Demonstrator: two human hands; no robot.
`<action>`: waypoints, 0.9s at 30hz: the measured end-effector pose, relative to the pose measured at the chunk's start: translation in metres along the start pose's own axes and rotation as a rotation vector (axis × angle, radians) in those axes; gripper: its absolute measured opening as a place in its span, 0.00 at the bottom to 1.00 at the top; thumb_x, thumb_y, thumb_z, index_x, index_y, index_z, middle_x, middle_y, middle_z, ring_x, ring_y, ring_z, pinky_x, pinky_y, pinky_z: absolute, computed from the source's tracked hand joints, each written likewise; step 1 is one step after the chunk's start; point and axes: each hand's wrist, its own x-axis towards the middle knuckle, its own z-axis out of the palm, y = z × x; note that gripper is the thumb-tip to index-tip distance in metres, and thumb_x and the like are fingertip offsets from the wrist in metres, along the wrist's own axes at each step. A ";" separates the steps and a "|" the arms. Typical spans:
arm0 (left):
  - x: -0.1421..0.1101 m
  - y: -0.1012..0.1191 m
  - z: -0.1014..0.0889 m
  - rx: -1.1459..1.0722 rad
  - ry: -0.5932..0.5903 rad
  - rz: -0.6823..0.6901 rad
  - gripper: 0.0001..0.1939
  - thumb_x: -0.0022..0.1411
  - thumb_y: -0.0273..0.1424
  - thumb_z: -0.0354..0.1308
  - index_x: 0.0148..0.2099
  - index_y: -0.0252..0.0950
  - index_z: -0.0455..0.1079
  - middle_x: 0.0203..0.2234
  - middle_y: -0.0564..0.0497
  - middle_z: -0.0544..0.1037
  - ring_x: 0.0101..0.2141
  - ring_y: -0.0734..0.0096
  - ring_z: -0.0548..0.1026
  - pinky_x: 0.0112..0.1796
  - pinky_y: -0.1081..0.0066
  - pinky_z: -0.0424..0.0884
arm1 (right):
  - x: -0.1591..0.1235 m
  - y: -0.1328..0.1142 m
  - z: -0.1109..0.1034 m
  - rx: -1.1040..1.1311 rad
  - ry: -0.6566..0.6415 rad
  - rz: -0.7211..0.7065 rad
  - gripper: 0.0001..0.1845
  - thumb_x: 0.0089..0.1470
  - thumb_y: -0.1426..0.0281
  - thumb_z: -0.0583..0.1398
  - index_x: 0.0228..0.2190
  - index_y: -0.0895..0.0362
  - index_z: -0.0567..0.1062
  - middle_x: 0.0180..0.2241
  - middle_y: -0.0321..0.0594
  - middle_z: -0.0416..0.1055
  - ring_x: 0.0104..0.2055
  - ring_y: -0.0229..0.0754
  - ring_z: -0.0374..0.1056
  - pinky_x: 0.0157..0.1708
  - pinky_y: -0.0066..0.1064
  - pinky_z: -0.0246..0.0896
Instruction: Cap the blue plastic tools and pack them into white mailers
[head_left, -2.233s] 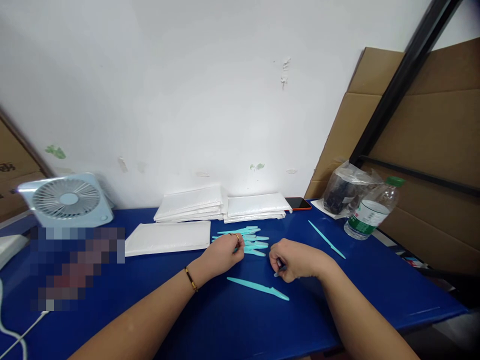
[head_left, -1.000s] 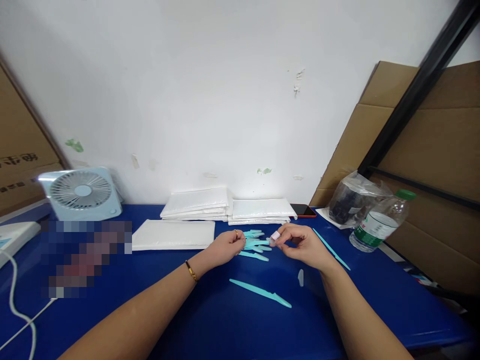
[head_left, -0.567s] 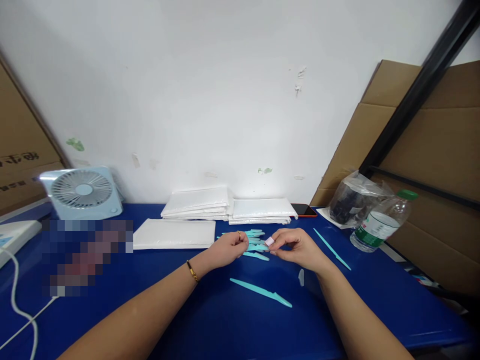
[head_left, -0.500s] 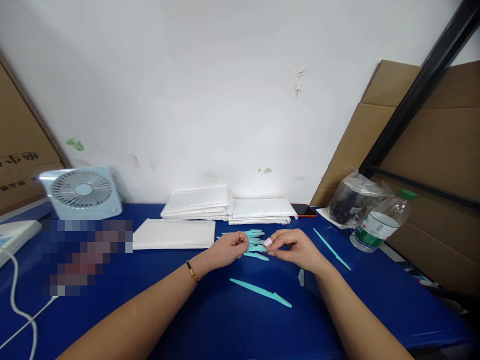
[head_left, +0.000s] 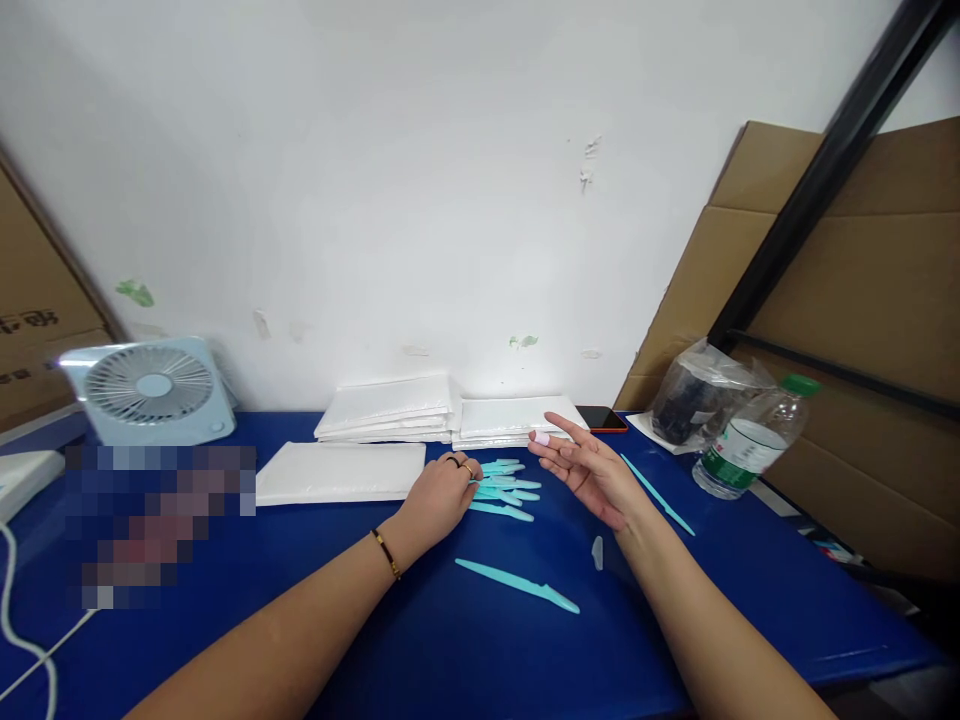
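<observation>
Here, closest to the person, one long blue-green stick lies by itself on the blue desk. It has a thin end on the left and a wider end on the right. A small, cloudy cap is a bit farther back, near the right wrist.

Next comes the left hand, with a dark and gold bracelet on its wrist. Its fingers bend down over the left end of a messy pile of sticks, all blue-green too. The hand hides that end, so one cannot tell if the fingers pinch a stick or just rest there. The right hand is up above the desk, to the right of the pile. Its fingers are spread apart and hold nothing, and one has a pale pink wrap around it. Another stick lies slanted on the desk, to the right of this hand.

Behind the left hand is a flat white pack. A bottle with a green lid stands on the right. Farther back, two stacks of white packs sit side by side, with a phone at their right end. A light blue fan stands at the left, before the white wall.
</observation>
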 end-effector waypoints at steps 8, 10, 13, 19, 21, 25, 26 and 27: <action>-0.012 0.033 -0.013 -0.244 -0.158 0.267 0.13 0.56 0.37 0.58 0.43 0.40 0.67 0.38 0.52 0.72 0.39 0.68 0.69 0.40 0.71 0.63 | 0.004 -0.001 -0.019 -0.112 0.160 -0.048 0.26 0.46 0.67 0.64 0.48 0.54 0.68 0.34 0.40 0.75 0.36 0.40 0.73 0.35 0.28 0.67; -0.017 0.042 -0.012 -0.257 -0.264 0.361 0.19 0.50 0.42 0.63 0.43 0.40 0.68 0.38 0.52 0.73 0.38 0.68 0.70 0.38 0.72 0.63 | -0.003 -0.014 -0.030 -0.280 0.148 -0.097 0.23 0.44 0.66 0.66 0.44 0.55 0.70 0.30 0.38 0.73 0.33 0.38 0.71 0.34 0.29 0.65; -0.020 0.047 -0.006 -0.200 -0.328 0.355 0.14 0.51 0.40 0.63 0.38 0.40 0.70 0.34 0.53 0.74 0.35 0.68 0.71 0.35 0.72 0.62 | -0.019 -0.037 -0.048 -0.689 -0.096 -0.058 0.17 0.39 0.66 0.68 0.35 0.57 0.75 0.30 0.37 0.70 0.31 0.37 0.66 0.33 0.28 0.63; -0.016 0.039 -0.001 -0.206 -0.297 0.106 0.06 0.58 0.35 0.55 0.32 0.38 0.68 0.29 0.53 0.74 0.30 0.70 0.70 0.29 0.74 0.59 | -0.025 -0.033 -0.061 -1.104 -0.518 0.289 0.17 0.33 0.66 0.69 0.31 0.57 0.78 0.27 0.35 0.67 0.27 0.34 0.62 0.26 0.24 0.57; -0.013 0.035 -0.003 -0.254 -0.275 0.034 0.07 0.59 0.35 0.53 0.33 0.37 0.67 0.27 0.53 0.73 0.28 0.71 0.70 0.28 0.74 0.60 | -0.018 -0.021 -0.054 -1.174 -0.549 0.288 0.15 0.33 0.64 0.69 0.27 0.58 0.79 0.26 0.34 0.67 0.26 0.34 0.61 0.24 0.23 0.55; -0.009 0.028 -0.007 -0.397 -0.275 -0.068 0.09 0.61 0.37 0.48 0.35 0.37 0.63 0.25 0.54 0.73 0.25 0.73 0.70 0.28 0.75 0.61 | -0.010 -0.007 -0.039 -1.184 -0.565 0.268 0.15 0.37 0.61 0.67 0.26 0.59 0.78 0.27 0.35 0.68 0.27 0.34 0.62 0.25 0.24 0.55; -0.009 0.027 -0.007 -0.425 -0.280 -0.085 0.09 0.61 0.37 0.47 0.35 0.37 0.63 0.24 0.54 0.73 0.24 0.73 0.70 0.27 0.75 0.62 | -0.010 -0.006 -0.037 -1.179 -0.550 0.264 0.15 0.38 0.61 0.66 0.26 0.60 0.77 0.27 0.35 0.68 0.27 0.35 0.63 0.25 0.24 0.55; -0.009 0.026 -0.007 -0.449 -0.281 -0.100 0.10 0.61 0.38 0.47 0.35 0.37 0.62 0.24 0.55 0.72 0.24 0.73 0.70 0.27 0.75 0.62 | -0.011 -0.006 -0.036 -1.170 -0.534 0.268 0.15 0.39 0.61 0.66 0.26 0.60 0.77 0.26 0.36 0.68 0.27 0.35 0.63 0.25 0.24 0.55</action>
